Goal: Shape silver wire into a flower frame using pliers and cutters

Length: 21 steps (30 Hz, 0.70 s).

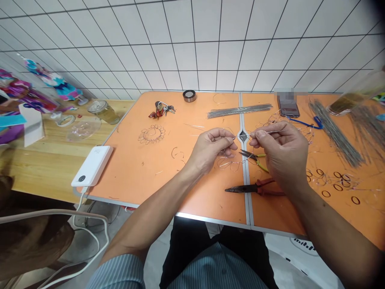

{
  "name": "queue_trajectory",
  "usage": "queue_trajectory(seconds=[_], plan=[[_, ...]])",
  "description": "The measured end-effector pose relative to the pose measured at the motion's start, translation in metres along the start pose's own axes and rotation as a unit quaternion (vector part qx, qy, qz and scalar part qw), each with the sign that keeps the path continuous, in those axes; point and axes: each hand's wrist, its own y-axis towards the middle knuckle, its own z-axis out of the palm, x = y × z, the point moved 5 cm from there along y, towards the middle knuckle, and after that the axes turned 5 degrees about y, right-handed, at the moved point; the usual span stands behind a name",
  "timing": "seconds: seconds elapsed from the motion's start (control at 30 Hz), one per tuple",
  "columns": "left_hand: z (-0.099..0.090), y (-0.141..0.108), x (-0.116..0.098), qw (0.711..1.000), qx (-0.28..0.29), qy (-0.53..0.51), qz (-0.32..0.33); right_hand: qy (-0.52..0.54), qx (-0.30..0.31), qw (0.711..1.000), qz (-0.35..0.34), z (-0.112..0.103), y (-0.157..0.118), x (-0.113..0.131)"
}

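Observation:
My left hand [215,146] pinches a thin wire just left of the table's hinge seam. A looped wire piece [230,162] hangs below its fingers. Across the seam, my right hand [279,144] grips a thin straight wire [272,131] between thumb and forefinger. Under and beside the right hand lie small yellow-handled pliers [255,155]. Nearer me are long-nose pliers [243,188] with red handles, partly hidden by my right wrist. A flower-shaped wire ring [152,134] lies on the table to the left.
Wire bundles [239,110] [337,134] lie at the back and right. Small dark rings [338,187] are scattered at right. Keys [164,108], a tape roll [189,96] and a phone [288,105] sit farther back. A cabled power bank [92,165] rests at the left edge.

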Motion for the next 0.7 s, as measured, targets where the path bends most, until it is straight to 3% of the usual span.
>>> queue_trajectory(seconds=[0.17, 0.37, 0.53, 0.7], plan=[[0.000, 0.000, 0.000, 1.000, -0.002, -0.002, -0.003, -0.069, 0.016, 0.993, -0.097, 0.002, -0.006, 0.010], [-0.001, 0.000, -0.001, 1.000, -0.009, -0.003, -0.001, -0.174, 0.073, 0.951, -0.245, 0.007, -0.016, 0.024], [-0.001, 0.000, -0.001, 1.000, -0.010, -0.002, 0.004, -0.194, 0.085, 0.929, -0.305, 0.009, -0.017, 0.029], [0.000, 0.000, -0.001, 1.000, -0.008, -0.002, -0.001, -0.235, 0.085, 0.913, -0.323, 0.009, -0.017, 0.026]])
